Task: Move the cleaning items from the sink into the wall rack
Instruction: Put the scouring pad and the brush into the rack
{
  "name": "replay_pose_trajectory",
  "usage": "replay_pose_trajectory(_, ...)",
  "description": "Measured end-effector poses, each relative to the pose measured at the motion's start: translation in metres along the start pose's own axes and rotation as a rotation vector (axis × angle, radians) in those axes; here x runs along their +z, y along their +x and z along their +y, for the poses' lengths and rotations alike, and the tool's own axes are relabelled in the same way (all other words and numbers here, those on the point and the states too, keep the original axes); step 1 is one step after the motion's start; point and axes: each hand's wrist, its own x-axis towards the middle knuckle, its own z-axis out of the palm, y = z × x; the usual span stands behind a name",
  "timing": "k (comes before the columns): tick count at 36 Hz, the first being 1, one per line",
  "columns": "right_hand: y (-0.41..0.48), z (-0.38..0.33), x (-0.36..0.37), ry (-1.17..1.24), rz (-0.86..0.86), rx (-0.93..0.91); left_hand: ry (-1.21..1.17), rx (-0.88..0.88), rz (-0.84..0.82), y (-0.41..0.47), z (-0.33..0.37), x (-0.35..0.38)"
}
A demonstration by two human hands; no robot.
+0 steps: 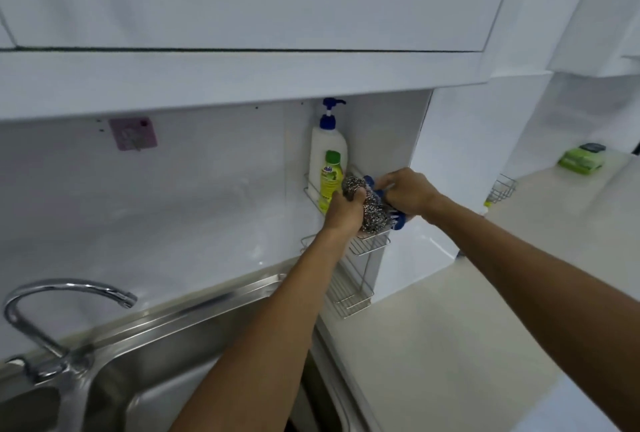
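Wall rack [367,247], middle tier: left hand [343,212] grips steel scourers [372,213]; right hand [407,191] holds blue brush [398,220], steadying both for placement.

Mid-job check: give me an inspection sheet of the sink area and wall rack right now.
Surface: steel sink with tap; pale counter.
Job's things: steel scourer and blue brush at the wall rack.
Clutter: white pump bottle and green bottle on the upper shelf; green pack.
Hands: left hand grips the scourer; right hand holds the brush.
Cables: nothing seen.
Surroundings: white cabinets, pink hook.
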Motion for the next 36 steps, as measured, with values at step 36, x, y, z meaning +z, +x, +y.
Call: replay_pose_trajectory(36, 0.043, -0.003, 0.063, -0.677, 0.100, -0.166, 1.267, 0.265, -0.014, 0.038, -0.014, -0.013)
